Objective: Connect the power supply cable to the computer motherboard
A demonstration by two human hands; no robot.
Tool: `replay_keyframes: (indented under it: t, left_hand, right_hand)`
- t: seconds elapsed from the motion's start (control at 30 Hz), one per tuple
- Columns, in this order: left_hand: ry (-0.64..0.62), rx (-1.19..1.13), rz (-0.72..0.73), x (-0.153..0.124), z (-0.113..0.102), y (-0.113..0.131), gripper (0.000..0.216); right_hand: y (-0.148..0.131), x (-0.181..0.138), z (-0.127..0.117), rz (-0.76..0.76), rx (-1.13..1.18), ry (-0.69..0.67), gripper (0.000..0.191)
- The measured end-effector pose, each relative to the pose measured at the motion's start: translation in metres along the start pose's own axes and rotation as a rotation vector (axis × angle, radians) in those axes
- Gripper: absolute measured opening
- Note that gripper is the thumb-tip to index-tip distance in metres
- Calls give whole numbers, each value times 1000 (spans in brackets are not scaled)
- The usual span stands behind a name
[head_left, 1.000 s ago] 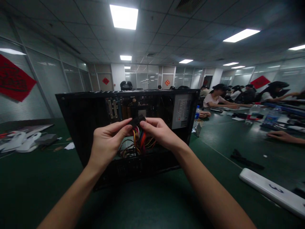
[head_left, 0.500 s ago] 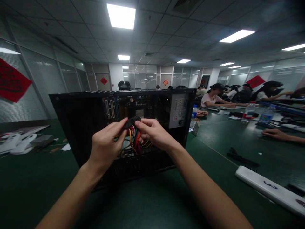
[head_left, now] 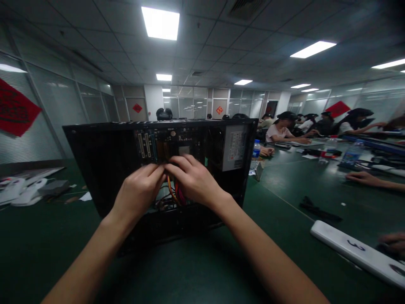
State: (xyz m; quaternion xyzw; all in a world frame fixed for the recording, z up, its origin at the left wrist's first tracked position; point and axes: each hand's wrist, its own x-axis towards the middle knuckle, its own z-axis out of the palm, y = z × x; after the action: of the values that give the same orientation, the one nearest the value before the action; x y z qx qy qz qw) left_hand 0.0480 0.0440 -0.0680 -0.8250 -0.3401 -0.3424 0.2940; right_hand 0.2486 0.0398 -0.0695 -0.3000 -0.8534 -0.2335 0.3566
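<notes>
My left hand (head_left: 137, 188) and right hand (head_left: 195, 180) meet at the fingertips, both pinched on the top end of the wires (head_left: 179, 195); fingers cover that end, can't tell its shape. Wires, yellow, red and purple ones visible, run down inside the black computer case (head_left: 101, 164). Case stands on the green counter (head_left: 177, 272), toward its near edge, open side facing me. Inside, behind my hands: circuit board (head_left: 191, 137), with the fan (head_left: 217, 142) and grey metal box (head_left: 234, 147) at the right end. Counter's left edge: dark grey block (head_left: 54, 188), white paper scrap (head_left: 85, 196) between it and the case. Toward the near right corner: white bar marked 3 (head_left: 357, 250), another person's blurred hand (head_left: 395, 242) near it. Black strip (head_left: 319, 210) farther back. Blue-capped bottle (head_left: 255, 148) just beyond the case's right side. Person in a pale top (head_left: 274, 133) sits farther off, right
</notes>
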Motion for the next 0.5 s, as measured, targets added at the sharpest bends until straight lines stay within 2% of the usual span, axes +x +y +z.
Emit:
replay_keyframes:
  t: [0.1, 0.3, 0.5]
  left_hand:
    - [-31, -9, 27, 0, 6, -1, 34]
    - [-117, -13, 37, 0, 19, -1, 34]
    - [-173, -121, -29, 11, 49, -8, 32]
  right_hand:
    - [5, -1, 2, 64, -97, -93, 33]
    - [17, -13, 7, 339, -108, -300, 33]
    - [41, -29, 24, 417, -57, -408, 30]
